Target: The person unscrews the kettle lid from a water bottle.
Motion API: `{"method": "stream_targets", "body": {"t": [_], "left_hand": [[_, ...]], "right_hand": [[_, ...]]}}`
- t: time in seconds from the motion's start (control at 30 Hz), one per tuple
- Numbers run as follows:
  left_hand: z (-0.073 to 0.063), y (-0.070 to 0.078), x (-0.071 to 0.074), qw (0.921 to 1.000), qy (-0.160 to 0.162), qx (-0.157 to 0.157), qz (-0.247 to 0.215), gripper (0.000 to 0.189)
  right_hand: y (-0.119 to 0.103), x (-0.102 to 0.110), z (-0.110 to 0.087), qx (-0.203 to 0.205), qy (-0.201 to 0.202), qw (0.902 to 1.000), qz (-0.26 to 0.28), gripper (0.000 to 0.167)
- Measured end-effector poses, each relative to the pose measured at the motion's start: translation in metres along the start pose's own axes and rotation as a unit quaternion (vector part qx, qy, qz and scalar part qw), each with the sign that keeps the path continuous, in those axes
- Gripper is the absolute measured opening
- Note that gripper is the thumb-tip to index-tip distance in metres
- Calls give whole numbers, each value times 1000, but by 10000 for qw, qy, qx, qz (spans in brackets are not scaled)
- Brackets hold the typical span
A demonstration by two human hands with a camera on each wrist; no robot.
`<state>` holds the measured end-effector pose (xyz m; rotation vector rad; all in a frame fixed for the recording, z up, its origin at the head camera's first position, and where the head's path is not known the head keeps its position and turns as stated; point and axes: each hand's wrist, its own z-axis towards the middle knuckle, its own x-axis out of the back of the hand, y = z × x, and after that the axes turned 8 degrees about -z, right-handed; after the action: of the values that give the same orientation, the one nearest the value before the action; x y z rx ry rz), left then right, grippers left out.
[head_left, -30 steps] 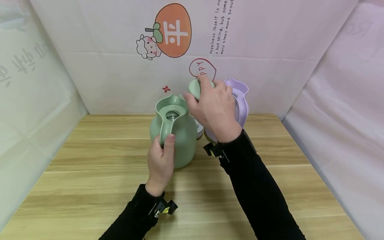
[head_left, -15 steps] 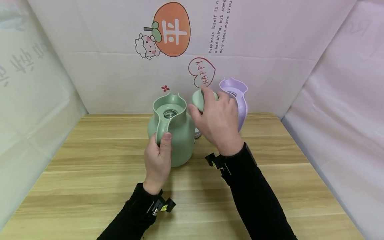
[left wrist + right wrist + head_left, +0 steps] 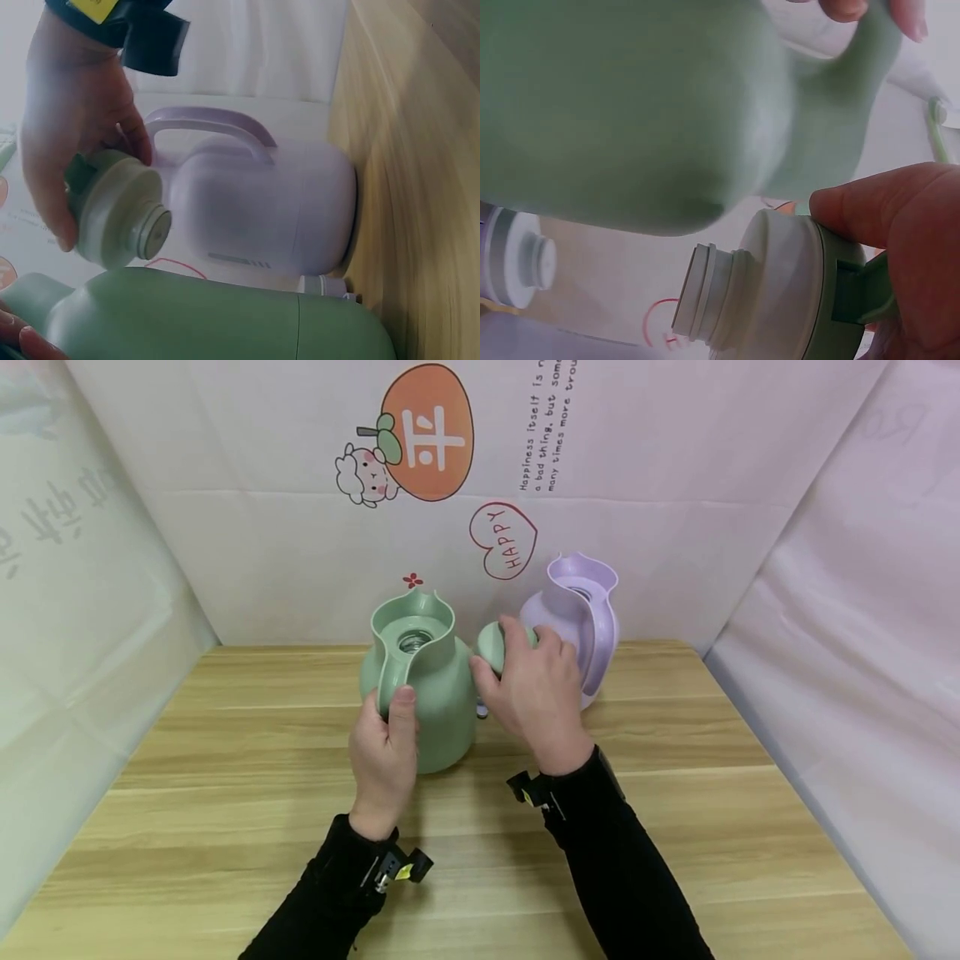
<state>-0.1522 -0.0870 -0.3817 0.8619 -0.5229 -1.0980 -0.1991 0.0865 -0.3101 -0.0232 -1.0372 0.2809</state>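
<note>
In the head view my left hand [image 3: 382,768] grips the handle of a green thermos jug [image 3: 442,718], its thumb on top of the handle. The jug stands upright with its neck uncovered, and a round threaded mouth shows inside. Just right of its shoulder, my right hand [image 3: 540,702] holds a green screw lid [image 3: 491,647] by its edge. In the right wrist view the pale threaded plug under this lid [image 3: 772,277] points sideways, apart from the jug. A purple thermos jug [image 3: 562,622] stands behind my right hand, also with its neck uncovered.
A second lid, pale with a short plug [image 3: 514,259], lies on the wooden table [image 3: 247,827] between the two jugs, mostly hidden in the head view. A printed white cloth [image 3: 637,460] rises behind the table, and more cloth hangs at both sides.
My right hand has come down and toward me with the green lid, uncovering more of the purple jug. My left hand has shifted the green jug slightly left.
</note>
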Motion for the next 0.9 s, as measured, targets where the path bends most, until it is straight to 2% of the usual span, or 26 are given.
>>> {"method": "stream_targets", "body": {"t": [0.13, 0.47, 0.7, 0.9], "left_hand": [[2, -1, 1, 10000, 44, 44, -60, 34], [7, -5, 7, 10000, 65, 52, 42, 33], [13, -10, 10, 9998, 145, -49, 129, 33], [18, -12, 15, 9998, 179, -19, 113, 31]], "right_hand": [[3, -11, -5, -104, 15, 9999, 80, 62], [8, -38, -13, -468, -520, 9973, 206, 67], [10, -54, -20, -204, -442, 9987, 117, 62], [9, -60, -22, -170, -725, 9969, 252, 64]]}}
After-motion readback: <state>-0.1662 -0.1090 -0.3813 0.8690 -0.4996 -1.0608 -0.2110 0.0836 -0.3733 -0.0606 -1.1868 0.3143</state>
